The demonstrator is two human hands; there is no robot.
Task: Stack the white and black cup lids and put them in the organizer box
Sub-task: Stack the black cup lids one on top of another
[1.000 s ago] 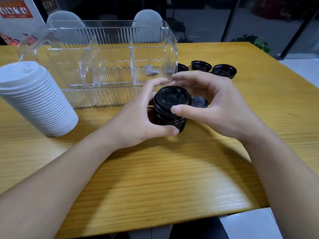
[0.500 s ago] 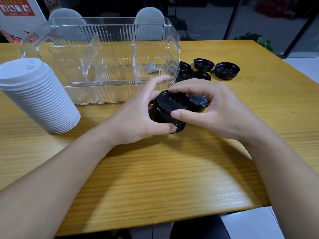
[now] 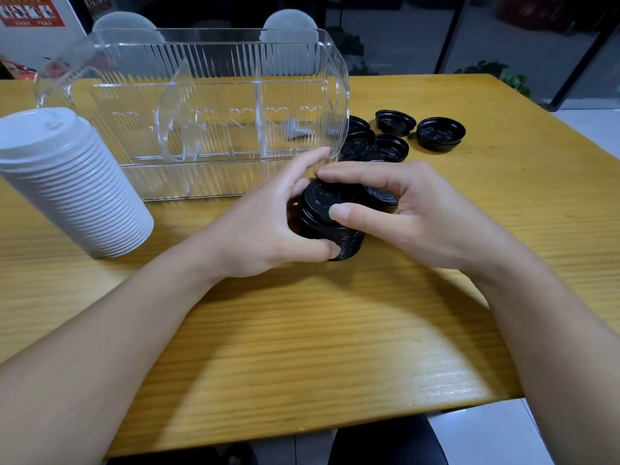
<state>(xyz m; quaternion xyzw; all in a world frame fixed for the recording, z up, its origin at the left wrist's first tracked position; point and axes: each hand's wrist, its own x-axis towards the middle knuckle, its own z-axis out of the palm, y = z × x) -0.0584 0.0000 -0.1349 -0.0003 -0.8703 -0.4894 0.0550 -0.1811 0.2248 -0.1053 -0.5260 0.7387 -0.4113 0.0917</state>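
Wooden table [image 3: 302, 347] by dark glass walls [image 3: 402, 35], both hands [image 3: 265, 226] [image 3: 412, 213] around black lid stack [image 3: 322, 213]

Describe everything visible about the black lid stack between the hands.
The black lid stack is a short column of nested round lids, glossy like thin plastic, its top lid embossed with ring lettering. It stands on the wooden table, slightly leaning, just in front of the clear organizer box. The left hand grips its left side, thumb at the base; the right hand pinches the top lid, thumb on its face.
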